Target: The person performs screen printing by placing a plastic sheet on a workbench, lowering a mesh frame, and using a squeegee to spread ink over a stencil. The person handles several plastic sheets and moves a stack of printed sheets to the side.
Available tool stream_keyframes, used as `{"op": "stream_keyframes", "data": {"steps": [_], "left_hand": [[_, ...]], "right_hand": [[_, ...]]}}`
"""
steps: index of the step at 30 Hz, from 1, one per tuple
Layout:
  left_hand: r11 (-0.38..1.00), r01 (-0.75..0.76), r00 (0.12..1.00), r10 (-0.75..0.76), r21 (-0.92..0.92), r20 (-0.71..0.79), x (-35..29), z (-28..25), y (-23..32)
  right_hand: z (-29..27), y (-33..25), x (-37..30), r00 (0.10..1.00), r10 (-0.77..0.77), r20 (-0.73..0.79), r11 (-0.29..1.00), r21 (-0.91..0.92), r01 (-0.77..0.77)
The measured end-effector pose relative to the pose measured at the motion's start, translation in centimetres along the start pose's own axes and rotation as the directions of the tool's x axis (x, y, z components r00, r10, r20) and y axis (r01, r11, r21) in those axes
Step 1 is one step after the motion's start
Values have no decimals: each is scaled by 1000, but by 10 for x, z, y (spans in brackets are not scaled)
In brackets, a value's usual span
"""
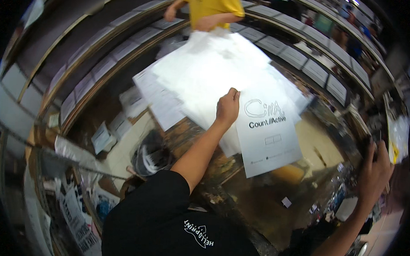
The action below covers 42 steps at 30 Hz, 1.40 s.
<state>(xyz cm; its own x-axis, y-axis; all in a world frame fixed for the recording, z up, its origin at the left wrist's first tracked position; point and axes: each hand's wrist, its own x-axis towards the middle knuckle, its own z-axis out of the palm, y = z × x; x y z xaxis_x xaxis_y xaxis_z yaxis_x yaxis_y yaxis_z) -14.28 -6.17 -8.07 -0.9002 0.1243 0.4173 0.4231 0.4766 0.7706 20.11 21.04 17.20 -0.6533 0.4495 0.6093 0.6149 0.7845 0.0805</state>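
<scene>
My left hand (227, 108) reaches forward and pinches the edge of a white printed sheet (268, 140) that carries a logo outline and black lettering. This sheet lies on a pile of large white translucent sheets (212, 69) spread over a worn, stained table (257, 199). A person in a yellow shirt (212, 7) stands at the pile's far end with a hand on it. My right hand (377, 167) is raised at the far right, its fingers curled by something dark that I cannot make out.
A black bucket (151, 157) stands left of the table, below my left arm. Loose papers and small stacks (104, 137) lie on the floor at the left. Long racks with grey panels (126, 37) curve across the back. Clutter and printed posters (79, 223) fill the lower left.
</scene>
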Motion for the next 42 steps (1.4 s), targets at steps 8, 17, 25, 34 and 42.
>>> {"op": "stream_keyframes", "data": {"steps": [8,17,25,34,42], "left_hand": [[960,110,936,-13,259,-351,63,-131,-106],[728,189,886,162,659,-434,60,-139,-103],[847,-521,626,461,-102,629,-77,73,40],[744,-649,530,292,158,796,-81,153,53],[697,-662,618,300,275,726,-39,154,22]], "right_hand": [[12,16,-7,995,-97,-33,992,77,100],[14,16,-17,997,-73,33,996,48,71],[20,21,-17,996,-1,88,999,40,-3],[0,1,-22,1000,-28,-3,999,-35,27],[-13,-14,-14,998,47,53,998,28,-48]]}}
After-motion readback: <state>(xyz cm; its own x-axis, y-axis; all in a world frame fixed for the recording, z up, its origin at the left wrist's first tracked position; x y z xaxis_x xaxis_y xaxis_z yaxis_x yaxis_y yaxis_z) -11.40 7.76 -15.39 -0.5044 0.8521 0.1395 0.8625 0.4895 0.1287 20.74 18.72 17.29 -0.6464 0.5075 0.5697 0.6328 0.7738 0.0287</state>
